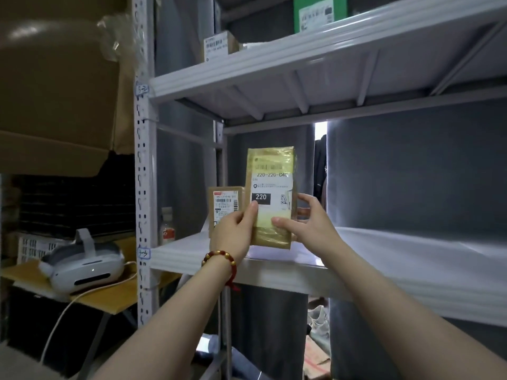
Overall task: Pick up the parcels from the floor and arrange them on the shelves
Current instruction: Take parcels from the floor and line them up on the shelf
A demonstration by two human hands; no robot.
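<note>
Over the middle shelf [384, 286], the left hand [233, 229] and right hand [307, 222] grip the tall parcel [271, 185] upright by its lower sides. Its base is at or just above the shelf. Ease it flush against the smaller parcel [225, 204], label outward, and release only once it stands steady.

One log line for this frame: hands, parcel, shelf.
left hand: grips tall parcel | right hand: grips tall parcel | tall parcel: upright at white shelf, contact unclear | smaller parcel: upright beside it, left

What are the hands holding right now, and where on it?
The tall parcel, upright, by its lower half: left hand on its left edge, right hand on its right edge.
</note>
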